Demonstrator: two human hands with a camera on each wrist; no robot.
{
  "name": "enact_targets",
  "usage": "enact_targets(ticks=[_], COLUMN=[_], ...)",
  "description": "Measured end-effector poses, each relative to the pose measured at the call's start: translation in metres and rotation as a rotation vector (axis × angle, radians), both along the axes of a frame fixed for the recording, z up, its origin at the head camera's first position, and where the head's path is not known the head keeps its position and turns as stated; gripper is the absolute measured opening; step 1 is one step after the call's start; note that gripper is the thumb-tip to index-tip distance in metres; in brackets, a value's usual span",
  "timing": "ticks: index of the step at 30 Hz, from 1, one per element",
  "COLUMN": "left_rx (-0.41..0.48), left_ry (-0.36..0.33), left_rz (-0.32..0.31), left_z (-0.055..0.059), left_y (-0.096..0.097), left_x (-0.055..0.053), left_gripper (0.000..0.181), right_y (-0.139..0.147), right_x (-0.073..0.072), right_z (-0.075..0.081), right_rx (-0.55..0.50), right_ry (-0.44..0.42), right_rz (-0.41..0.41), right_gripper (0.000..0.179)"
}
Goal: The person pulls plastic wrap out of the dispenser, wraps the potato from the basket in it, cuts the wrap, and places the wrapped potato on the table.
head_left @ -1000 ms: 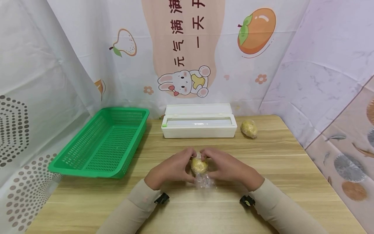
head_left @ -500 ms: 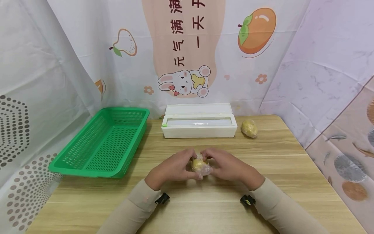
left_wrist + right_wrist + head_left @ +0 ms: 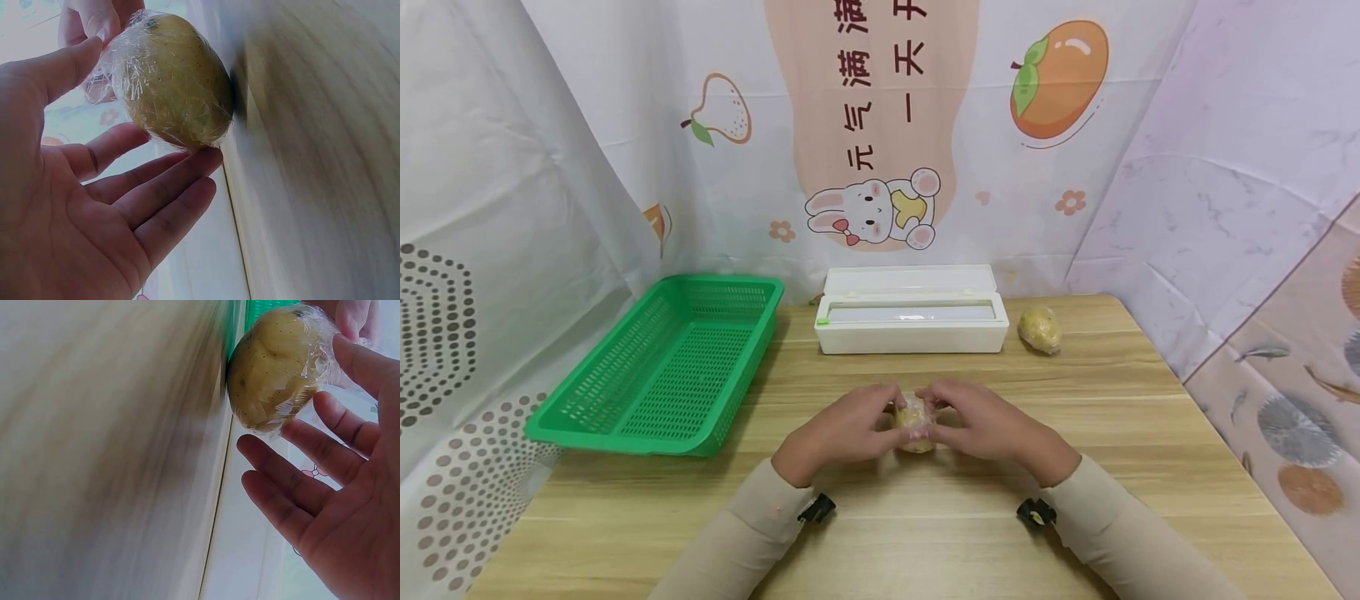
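A yellow potato (image 3: pixel 910 413) in crumpled clear cling film sits low over the table, between both hands. My left hand (image 3: pixel 848 427) holds its left side, thumb tip on the gathered film and fingertips at the far end. From the other side my right hand (image 3: pixel 983 423) does the same, thumb pressing the film. In the left wrist view the film (image 3: pixel 128 72) bunches up under the thumbs, while the rest of the potato (image 3: pixel 178 81) is smoothly covered. The right wrist view shows the potato (image 3: pixel 269 369) close by the wooden surface, with the lower fingers spread beside it.
Behind the hands stands a white cling film box (image 3: pixel 913 340), lid up, with a roll (image 3: pixel 910 314) inside. Another wrapped potato (image 3: pixel 1040 330) lies to its right on the wooden table (image 3: pixel 1120 417). A green plastic basket (image 3: pixel 741 392) is at the left. Printed cloth hangs around the table.
The loose film tail that stuck out toward the person is folded up onto the potato. Both thumbs have moved inward over it; the potato has tilted between the hands.
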State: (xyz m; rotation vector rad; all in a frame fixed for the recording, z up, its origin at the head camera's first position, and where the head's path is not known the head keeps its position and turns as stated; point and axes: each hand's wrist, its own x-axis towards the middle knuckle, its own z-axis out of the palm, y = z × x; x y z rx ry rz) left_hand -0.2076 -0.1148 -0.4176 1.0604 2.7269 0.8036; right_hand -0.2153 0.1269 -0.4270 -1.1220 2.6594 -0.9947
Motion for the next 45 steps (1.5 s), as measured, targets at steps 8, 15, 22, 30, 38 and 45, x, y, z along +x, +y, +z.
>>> enact_targets(ticks=[8,15,22,30,38,45], left_rx=[0.002,0.031,0.040,0.042,0.117,0.150], left_ry=[0.006,-0.033,-0.051,-0.043,-0.062,-0.045], left_rz=[0.009,0.019,0.044,0.067,0.135,0.170], left_z=[-0.002,-0.002,-0.003,-0.006,-0.011,-0.012], left_y=[-0.001,0.001,0.001,0.003,0.004,0.006], left_x=[-0.003,-0.004,-0.003,-0.002,-0.005,-0.005], left_gripper=[0.032,0.018,0.015,0.011,0.017,0.016], right_y=[0.000,0.000,-0.001,-0.001,-0.001,-0.002], right_x=[-0.003,-0.002,-0.001,0.000,0.002,0.002], right_z=[0.000,0.001,0.000,-0.002,0.002,0.003], right_rx=[0.001,-0.019,-0.073,-0.040,-0.078,-0.102], right_ry=[-0.014,-0.019,0.023,0.060,-0.028,0.029], right_rz=[-0.019,-0.023,0.057,0.037,0.050,0.029], right_gripper=[0.028,0.037,0.041,0.044,0.057,0.047])
